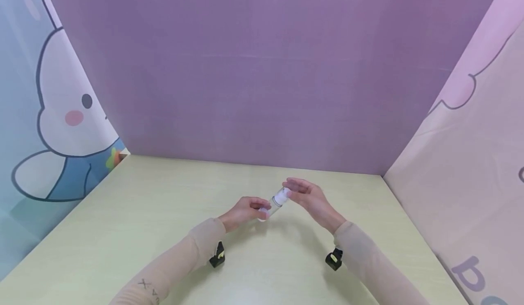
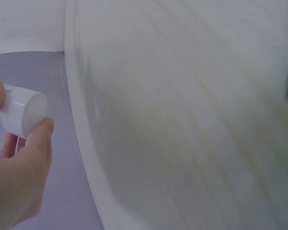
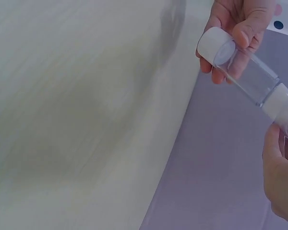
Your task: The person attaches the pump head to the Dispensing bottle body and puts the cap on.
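A small clear bottle (image 1: 276, 203) with white ends is held tilted above the table, its upper end toward the right. My left hand (image 1: 243, 212) grips the white base (image 3: 212, 45), with thumb and fingers on opposite sides. In the left wrist view, the round end of that base (image 2: 34, 115) faces the camera between the fingers. At the other end, my right hand (image 1: 309, 199) holds the white upper part (image 3: 281, 103) between thumb and fingers. Part of that end is cut off in the right wrist view. The see-through body shows no visible contents.
The pale table (image 1: 123, 223) spreads beneath both hands. A purple panel (image 1: 262, 77) rises at its back edge. Printed cloth hangs at the left (image 1: 78, 91) and right (image 1: 471, 168). Small black devices (image 1: 218, 255) sit at both wrists.
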### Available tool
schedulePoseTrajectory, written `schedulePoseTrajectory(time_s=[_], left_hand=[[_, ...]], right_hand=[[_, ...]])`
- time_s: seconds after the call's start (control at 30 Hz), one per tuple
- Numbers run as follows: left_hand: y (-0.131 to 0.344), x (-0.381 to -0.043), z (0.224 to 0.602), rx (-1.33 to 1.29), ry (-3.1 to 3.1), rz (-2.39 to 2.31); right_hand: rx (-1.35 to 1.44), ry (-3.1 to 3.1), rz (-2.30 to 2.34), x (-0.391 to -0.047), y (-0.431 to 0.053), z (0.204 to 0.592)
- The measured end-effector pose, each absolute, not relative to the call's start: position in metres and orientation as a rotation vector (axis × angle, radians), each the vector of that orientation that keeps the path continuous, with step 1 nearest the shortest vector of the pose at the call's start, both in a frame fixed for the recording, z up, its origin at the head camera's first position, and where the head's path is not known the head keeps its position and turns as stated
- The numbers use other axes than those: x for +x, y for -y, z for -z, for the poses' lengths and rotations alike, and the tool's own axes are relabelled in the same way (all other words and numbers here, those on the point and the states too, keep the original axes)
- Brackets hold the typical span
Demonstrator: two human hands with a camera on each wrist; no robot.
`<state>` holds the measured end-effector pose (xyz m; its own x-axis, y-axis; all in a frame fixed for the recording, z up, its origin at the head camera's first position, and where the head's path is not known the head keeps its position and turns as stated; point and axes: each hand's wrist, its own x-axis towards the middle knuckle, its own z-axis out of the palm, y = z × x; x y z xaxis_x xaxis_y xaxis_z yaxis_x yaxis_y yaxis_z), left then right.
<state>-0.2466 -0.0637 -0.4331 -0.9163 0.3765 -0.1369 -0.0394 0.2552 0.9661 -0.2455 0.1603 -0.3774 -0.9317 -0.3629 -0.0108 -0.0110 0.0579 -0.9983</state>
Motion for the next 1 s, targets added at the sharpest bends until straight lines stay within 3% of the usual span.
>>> schedulePoseTrajectory(time_s=[0.43, 0.67, 1.0], left_hand=[[0.059, -0.249, 0.435, 0.350, -2.169, -1.742], [0.053, -0.261, 0.439, 0.404, -2.151, -1.773], [0.043, -0.285, 0.443, 0.538, -2.286, -1.660]], right_hand=[[-0.404, -2.139, 1.878, -0.252, -0.154, 0.383], [-0.483, -2.202, 1.855, -0.259, -0.157, 0.381], [-0.389, -2.321, 1.859, -0.273, -0.155, 0.385]])
